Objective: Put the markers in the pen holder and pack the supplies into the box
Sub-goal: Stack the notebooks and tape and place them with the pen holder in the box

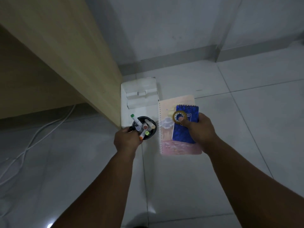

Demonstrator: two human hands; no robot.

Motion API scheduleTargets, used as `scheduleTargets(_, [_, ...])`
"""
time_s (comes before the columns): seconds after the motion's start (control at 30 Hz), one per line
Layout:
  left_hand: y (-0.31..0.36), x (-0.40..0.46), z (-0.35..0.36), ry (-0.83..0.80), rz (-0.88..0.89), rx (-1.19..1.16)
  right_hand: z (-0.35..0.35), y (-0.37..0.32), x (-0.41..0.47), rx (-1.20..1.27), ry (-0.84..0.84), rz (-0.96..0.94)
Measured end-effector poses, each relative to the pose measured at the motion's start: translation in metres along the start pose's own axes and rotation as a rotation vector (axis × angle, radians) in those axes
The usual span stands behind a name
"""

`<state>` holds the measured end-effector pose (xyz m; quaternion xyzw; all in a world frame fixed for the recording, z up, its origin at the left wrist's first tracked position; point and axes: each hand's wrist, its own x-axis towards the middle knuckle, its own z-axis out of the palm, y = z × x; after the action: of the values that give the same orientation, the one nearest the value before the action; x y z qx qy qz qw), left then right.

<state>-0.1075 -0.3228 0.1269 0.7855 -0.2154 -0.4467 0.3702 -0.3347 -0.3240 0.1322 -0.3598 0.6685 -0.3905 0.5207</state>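
The left hand grips the pen holder, full of markers, over the box at its 6 o'clock edge. The right hand pinches tape against a blue notepad. Tilting the holder could spill markers; the tape may slip.

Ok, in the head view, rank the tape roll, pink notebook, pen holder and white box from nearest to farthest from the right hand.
From the right hand:
1. Tape roll: pinched in its fingers, with the blue notepad.
2. Pink notebook: on the floor directly beneath.
3. Pen holder: to the left, gripped by the left hand.
4. White box: farther left and back, by the wooden panel.
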Motion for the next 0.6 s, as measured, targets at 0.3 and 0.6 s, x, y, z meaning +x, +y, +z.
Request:
scheduleTargets(0.3, [0.025, 0.085, 0.005, -0.102, -0.069, 0.015, 0.049, -0.012, 0.05, -0.137, 0.083, 0.006])
scheduleTargets(0.6, [0.042, 0.111, -0.009, -0.15, -0.14, 0.04, 0.078, -0.022, 0.081, -0.176, 0.205, 0.08])
